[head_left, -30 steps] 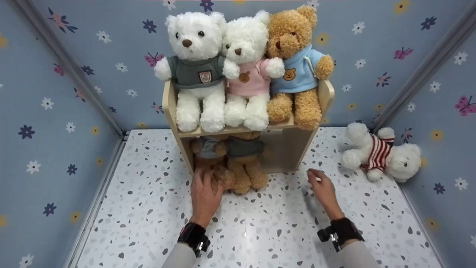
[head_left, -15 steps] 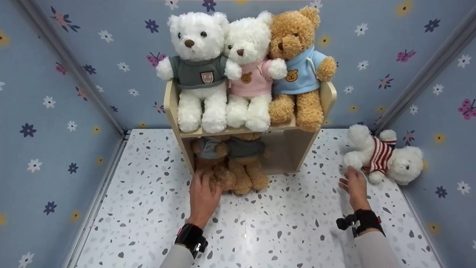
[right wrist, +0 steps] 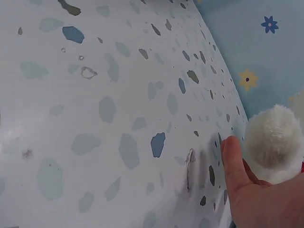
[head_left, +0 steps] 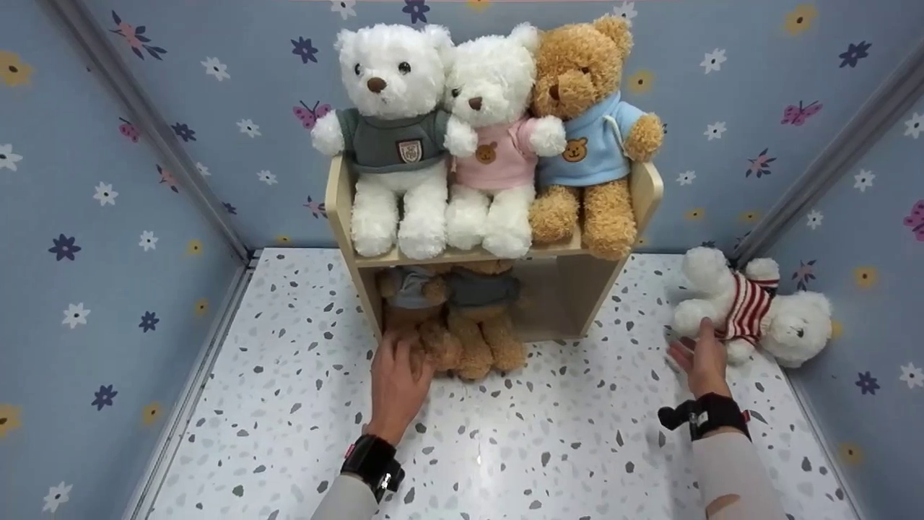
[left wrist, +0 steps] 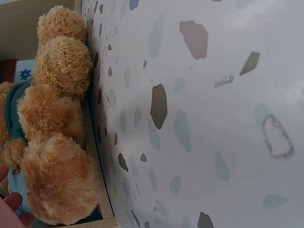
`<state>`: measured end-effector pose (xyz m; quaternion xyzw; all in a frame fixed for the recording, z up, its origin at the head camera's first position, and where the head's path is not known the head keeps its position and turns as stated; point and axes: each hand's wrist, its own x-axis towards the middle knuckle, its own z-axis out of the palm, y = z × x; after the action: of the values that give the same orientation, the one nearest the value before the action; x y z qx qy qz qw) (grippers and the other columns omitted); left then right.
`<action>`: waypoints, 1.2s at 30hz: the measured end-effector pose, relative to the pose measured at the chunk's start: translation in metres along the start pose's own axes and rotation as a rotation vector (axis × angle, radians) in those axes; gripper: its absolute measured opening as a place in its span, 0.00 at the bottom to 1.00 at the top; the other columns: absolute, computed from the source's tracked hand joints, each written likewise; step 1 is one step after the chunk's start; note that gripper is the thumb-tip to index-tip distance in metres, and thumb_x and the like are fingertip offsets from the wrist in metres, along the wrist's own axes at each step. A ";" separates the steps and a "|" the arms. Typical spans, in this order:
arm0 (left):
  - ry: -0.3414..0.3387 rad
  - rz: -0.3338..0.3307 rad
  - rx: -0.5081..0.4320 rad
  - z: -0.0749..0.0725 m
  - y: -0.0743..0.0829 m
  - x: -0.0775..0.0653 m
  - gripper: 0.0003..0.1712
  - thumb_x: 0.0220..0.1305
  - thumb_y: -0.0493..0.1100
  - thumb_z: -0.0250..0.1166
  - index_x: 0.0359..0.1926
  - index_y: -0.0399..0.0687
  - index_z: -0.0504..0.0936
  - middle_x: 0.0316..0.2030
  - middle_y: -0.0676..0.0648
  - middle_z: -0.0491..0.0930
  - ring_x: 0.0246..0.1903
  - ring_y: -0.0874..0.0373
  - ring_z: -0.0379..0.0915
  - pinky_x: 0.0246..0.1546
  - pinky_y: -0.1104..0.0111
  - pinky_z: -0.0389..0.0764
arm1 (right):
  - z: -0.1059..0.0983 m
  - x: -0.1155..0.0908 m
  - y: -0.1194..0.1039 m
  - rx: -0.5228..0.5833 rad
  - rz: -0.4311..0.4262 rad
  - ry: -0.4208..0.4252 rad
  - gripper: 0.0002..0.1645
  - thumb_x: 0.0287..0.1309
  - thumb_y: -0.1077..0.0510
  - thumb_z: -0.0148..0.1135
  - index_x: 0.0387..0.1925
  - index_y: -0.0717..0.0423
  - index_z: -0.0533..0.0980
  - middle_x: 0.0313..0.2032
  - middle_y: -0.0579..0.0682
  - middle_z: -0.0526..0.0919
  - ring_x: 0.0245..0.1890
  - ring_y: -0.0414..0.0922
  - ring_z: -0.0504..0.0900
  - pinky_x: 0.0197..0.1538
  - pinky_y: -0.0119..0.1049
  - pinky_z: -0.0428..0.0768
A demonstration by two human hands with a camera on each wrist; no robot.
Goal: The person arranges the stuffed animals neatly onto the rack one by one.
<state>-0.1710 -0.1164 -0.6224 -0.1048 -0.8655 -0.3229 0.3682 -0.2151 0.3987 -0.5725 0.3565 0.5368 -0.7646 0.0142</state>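
Observation:
On the lower shelf sit two brown teddy bears, one in a light blue top [head_left: 413,287] and one in a dark top [head_left: 482,289]. My left hand [head_left: 398,383] rests at the legs of the light-blue-topped bear; in the left wrist view its fingertips [left wrist: 13,202] show beside a fluffy foot [left wrist: 61,178]. A white teddy bear in a red-and-white striped sweater [head_left: 747,307] lies on its side at the right. My right hand [head_left: 704,365], fingers extended, is at that bear's leg [head_left: 693,318]; whether it touches is unclear.
A wooden shelf unit [head_left: 653,189] stands at the back. On top sit a white bear in green [head_left: 393,144], a white bear in pink [head_left: 494,155] and a brown bear in blue [head_left: 585,148]. Flowered walls [head_left: 79,267] enclose the speckled floor [head_left: 534,440].
My right hand has moved right, from in front of the shelf to the striped-sweater bear, and its fingers have spread. The left hand stays at the lower-shelf bear. The view has shifted slightly.

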 end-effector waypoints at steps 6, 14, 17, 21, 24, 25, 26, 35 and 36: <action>-0.031 -0.007 0.000 0.001 0.000 0.000 0.20 0.56 0.39 0.72 0.48 0.31 0.81 0.56 0.27 0.75 0.51 0.36 0.75 0.52 0.46 0.77 | -0.007 0.000 -0.008 0.175 0.039 0.039 0.41 0.77 0.42 0.49 0.81 0.50 0.49 0.56 0.54 0.73 0.38 0.44 0.86 0.65 0.35 0.75; -0.028 0.001 -0.001 -0.001 0.000 0.001 0.19 0.55 0.38 0.71 0.45 0.30 0.81 0.56 0.26 0.74 0.50 0.35 0.75 0.52 0.46 0.78 | -0.009 0.002 -0.012 0.231 0.016 0.076 0.12 0.74 0.58 0.59 0.54 0.56 0.71 0.39 0.50 0.79 0.40 0.44 0.86 0.60 0.33 0.79; -0.019 -0.003 -0.001 -0.003 -0.001 0.001 0.19 0.55 0.38 0.70 0.45 0.29 0.80 0.56 0.26 0.74 0.51 0.34 0.75 0.52 0.45 0.77 | -0.007 0.005 -0.007 0.111 -0.032 0.109 0.10 0.71 0.61 0.62 0.50 0.58 0.75 0.34 0.47 0.81 0.35 0.42 0.84 0.51 0.32 0.84; -0.011 -0.011 0.008 -0.005 -0.004 -0.002 0.20 0.54 0.38 0.70 0.45 0.28 0.80 0.57 0.24 0.73 0.52 0.32 0.75 0.52 0.44 0.78 | -0.004 0.007 0.009 -0.137 -0.114 0.138 0.16 0.70 0.60 0.61 0.55 0.63 0.75 0.35 0.44 0.80 0.32 0.37 0.81 0.45 0.30 0.83; -0.018 -0.019 0.007 -0.008 -0.005 -0.006 0.20 0.56 0.39 0.69 0.47 0.30 0.80 0.57 0.25 0.73 0.51 0.34 0.74 0.51 0.45 0.77 | -0.003 0.006 0.024 -0.292 -0.166 0.124 0.24 0.71 0.58 0.58 0.62 0.66 0.72 0.46 0.47 0.77 0.37 0.35 0.78 0.49 0.30 0.80; -0.020 -0.020 0.005 -0.009 -0.005 -0.007 0.20 0.57 0.40 0.69 0.47 0.30 0.81 0.57 0.25 0.73 0.51 0.34 0.74 0.51 0.45 0.77 | -0.003 0.005 0.029 -0.335 -0.185 0.124 0.25 0.70 0.57 0.58 0.63 0.67 0.71 0.47 0.48 0.75 0.38 0.35 0.77 0.49 0.30 0.79; -0.022 -0.024 0.002 -0.011 -0.006 -0.008 0.20 0.58 0.40 0.68 0.48 0.31 0.81 0.57 0.26 0.73 0.51 0.35 0.74 0.51 0.45 0.77 | -0.003 0.003 0.032 -0.376 -0.201 0.123 0.26 0.70 0.57 0.58 0.64 0.68 0.72 0.49 0.50 0.75 0.38 0.35 0.76 0.48 0.30 0.78; -0.027 -0.031 0.003 -0.013 -0.007 -0.008 0.20 0.57 0.39 0.69 0.49 0.32 0.81 0.55 0.27 0.74 0.51 0.37 0.73 0.51 0.46 0.77 | -0.023 -0.023 0.052 -0.654 -0.259 0.017 0.34 0.73 0.52 0.54 0.72 0.69 0.66 0.67 0.63 0.70 0.56 0.47 0.72 0.48 0.28 0.74; -0.025 -0.026 0.005 -0.013 -0.007 -0.008 0.20 0.57 0.39 0.69 0.48 0.32 0.81 0.55 0.27 0.74 0.50 0.36 0.73 0.50 0.46 0.77 | -0.027 -0.025 0.052 -0.678 -0.260 0.009 0.35 0.73 0.52 0.54 0.73 0.69 0.65 0.69 0.65 0.69 0.59 0.50 0.71 0.49 0.28 0.74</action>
<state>-0.1610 -0.1290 -0.6245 -0.0965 -0.8722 -0.3243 0.3533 -0.1609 0.3895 -0.6053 0.2638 0.8007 -0.5368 0.0319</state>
